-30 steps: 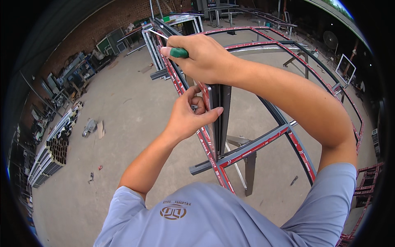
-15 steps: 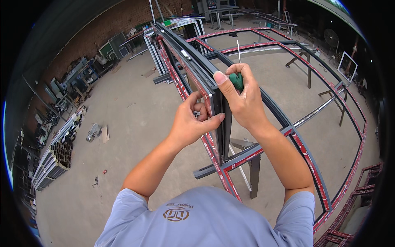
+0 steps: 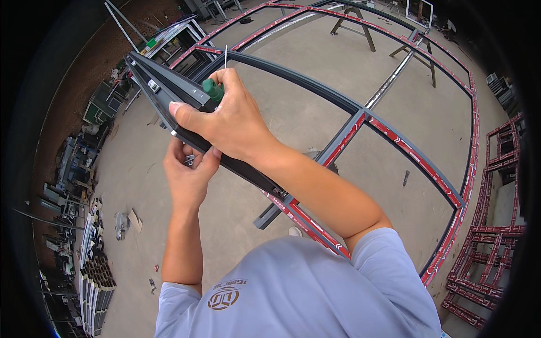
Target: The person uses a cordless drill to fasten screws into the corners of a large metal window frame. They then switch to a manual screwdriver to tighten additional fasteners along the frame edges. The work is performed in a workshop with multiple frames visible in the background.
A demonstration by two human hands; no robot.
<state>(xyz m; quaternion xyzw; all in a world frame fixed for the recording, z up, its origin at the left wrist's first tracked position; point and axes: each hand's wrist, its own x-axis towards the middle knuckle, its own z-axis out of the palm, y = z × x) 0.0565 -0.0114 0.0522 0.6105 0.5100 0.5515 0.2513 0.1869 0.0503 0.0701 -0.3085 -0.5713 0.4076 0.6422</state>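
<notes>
Dark grey metal window framing (image 3: 169, 84) stands up from a larger red-taped frame, its two upper bars spread apart toward me. In my right hand (image 3: 239, 124) is a screwdriver (image 3: 212, 90) with a green handle, its pale shaft pointing away and up. The right thumb reaches over the near bar. Below that bar, my left hand (image 3: 189, 183) has its fingers curled around a small silvery metal piece (image 3: 190, 160), with the thumb against the framing's underside. What the left fingertips do behind the metal is partly hidden.
The red-taped frame (image 3: 352, 132) spreads to the right on trestles (image 3: 358, 28). More red-taped frames (image 3: 487, 236) stand at the right edge. Stacked profiles (image 3: 96, 276) lie on the left floor, with tools and scrap along the wall. A green item (image 3: 151, 43) sits on a far stack.
The view has turned, shifting the surroundings. Both hands and the dark framing now appear farther left, and the gap between its upper bars looks wider. Both hands keep their hold.
</notes>
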